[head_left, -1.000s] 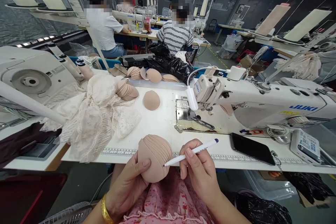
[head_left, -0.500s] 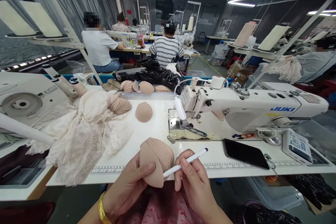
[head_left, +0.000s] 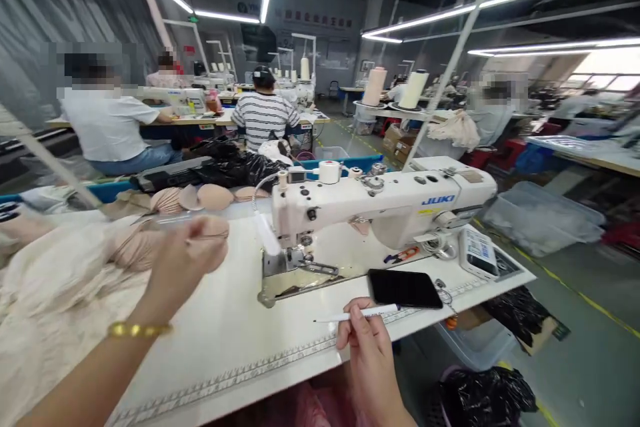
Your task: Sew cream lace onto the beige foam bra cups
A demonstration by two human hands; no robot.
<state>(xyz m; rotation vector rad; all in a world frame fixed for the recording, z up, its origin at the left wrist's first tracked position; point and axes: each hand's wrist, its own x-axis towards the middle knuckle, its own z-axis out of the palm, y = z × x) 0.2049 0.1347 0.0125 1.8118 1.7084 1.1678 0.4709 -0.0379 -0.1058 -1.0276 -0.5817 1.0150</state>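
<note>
My left hand (head_left: pixel 183 260), blurred by motion, reaches over the table at the left with its fingers closed round the edge of beige bra cups (head_left: pixel 219 230). A rounded beige cup surface shows just under and beside the fingers; I cannot tell whether the cups in hand touch it. Another fanned stack of bra cups (head_left: pixel 133 247) lies left of this hand, beside cream lace fabric (head_left: pixel 55 280). Near the table's front edge, my right hand (head_left: pixel 367 337) grips a white marker pen (head_left: pixel 360 313). Its dark tip points left and is uncovered.
A white sewing machine (head_left: pixel 380 203) stands across the middle. A black phone (head_left: pixel 405 288) and a white box-shaped device (head_left: pixel 479 252) lie to its front right. More bra cups (head_left: pixel 215 197) sit along the back edge. A printed ruler (head_left: pixel 240 373) runs along the front.
My left hand has moved forward and left, carrying the stack of bra cups from in front of me. The pen in my right hand has come away from the cups. The view has turned right.
</note>
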